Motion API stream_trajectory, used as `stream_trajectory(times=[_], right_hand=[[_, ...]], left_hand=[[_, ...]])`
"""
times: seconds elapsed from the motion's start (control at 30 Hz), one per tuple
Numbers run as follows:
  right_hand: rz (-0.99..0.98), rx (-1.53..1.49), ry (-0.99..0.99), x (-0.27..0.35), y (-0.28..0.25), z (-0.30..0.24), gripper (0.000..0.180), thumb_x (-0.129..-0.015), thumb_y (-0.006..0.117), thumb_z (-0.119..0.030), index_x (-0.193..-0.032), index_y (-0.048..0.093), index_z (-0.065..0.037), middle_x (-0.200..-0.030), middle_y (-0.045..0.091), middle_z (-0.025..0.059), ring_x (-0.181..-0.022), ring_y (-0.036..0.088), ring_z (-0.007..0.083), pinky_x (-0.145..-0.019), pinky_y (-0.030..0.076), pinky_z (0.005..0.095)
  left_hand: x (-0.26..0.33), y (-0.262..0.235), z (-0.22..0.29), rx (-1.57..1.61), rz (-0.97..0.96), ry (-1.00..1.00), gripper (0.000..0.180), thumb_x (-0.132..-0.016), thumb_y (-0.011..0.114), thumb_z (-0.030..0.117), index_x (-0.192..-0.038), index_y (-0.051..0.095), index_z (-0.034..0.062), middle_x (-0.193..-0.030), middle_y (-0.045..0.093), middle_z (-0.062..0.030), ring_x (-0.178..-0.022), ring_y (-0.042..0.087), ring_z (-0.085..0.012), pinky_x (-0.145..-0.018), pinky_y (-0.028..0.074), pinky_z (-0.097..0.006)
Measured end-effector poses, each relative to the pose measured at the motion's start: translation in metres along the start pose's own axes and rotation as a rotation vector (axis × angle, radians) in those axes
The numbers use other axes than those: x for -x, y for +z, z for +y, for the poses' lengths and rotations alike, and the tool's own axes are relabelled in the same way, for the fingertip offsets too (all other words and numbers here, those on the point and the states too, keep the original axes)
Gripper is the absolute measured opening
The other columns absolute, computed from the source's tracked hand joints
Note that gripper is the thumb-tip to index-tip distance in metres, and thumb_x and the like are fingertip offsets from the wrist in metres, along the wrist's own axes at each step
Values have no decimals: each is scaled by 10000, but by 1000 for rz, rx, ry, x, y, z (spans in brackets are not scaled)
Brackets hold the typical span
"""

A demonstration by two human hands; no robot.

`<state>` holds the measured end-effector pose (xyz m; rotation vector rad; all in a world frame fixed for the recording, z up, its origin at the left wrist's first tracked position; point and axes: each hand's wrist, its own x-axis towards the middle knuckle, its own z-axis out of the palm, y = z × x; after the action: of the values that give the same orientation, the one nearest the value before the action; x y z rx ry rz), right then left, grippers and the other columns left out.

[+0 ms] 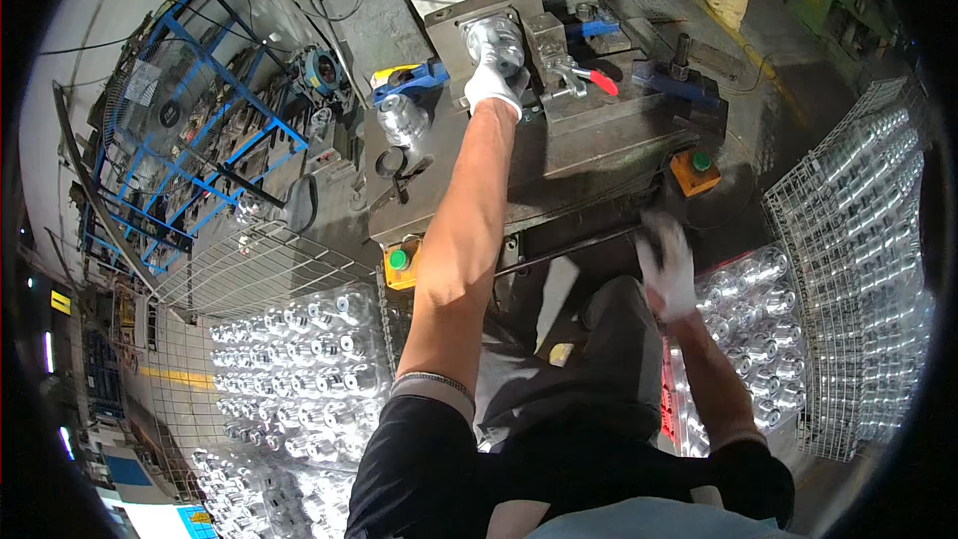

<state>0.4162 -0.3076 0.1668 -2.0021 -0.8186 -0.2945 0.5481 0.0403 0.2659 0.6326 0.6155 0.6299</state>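
My left hand (493,92), in a white glove, reaches forward to a round, shiny metal part (495,38) seated in the steel fixture block (447,40). Its fingers are on the near side of that part and partly hidden. My right hand (667,265), also gloved, hangs low beside the machine table's front edge and holds nothing I can make out; motion smears its fingers. A toggle clamp with a red handle (602,81) stands right of the fixture. Another shiny metal part (403,121) sits on the table (559,160) to the left.
Orange boxes with green buttons flank the table front, one left (401,266) and one right (701,172). Wire baskets hold many shiny parts at left (269,274) and right (833,309). A blue air gun (411,83) lies left of the fixture. Behind stands a blue rack (215,65).
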Motion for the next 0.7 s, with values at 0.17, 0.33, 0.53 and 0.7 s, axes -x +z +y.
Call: stream_trajectory(times=[0.17,0.33,0.53,0.7], right_hand=[[318,24,-284,-201,52,-16,398,-901,572,-109,-1286,521,-22,-1277,531,226,-1178,494,424,-992,425,467],[310,583,-312,-302,65,37,464,-789,613,-122,-1226,538,13,-1038,607,222,-967,608,376,-844,506,448],[77,438,-211,-346,90,64,341,-874,527,-182,-1168,591,-22,-1022,652,199,-899,647,384,-799,521,461],[234,848,-571,-310,62,46,470,-843,648,-180,-1290,537,-83,-924,643,175,-829,625,361,-757,511,445]], left_hand=[[-13,-14,8,-81,-77,-101,549,-803,794,440,-1127,622,31,-1033,649,-137,-797,629,-290,-674,559,-431],[-16,-21,8,-146,-189,-62,564,-830,750,476,-1198,570,89,-1041,639,-118,-876,622,-307,-719,525,-429],[-18,-20,7,-116,-193,-18,652,-855,733,452,-1271,592,-29,-1289,599,-150,-1078,594,-256,-943,464,-384],[48,-46,19,-867,-97,547,681,-887,642,482,-1220,571,-107,-1166,638,-290,-1121,605,-380,-955,449,-399]])
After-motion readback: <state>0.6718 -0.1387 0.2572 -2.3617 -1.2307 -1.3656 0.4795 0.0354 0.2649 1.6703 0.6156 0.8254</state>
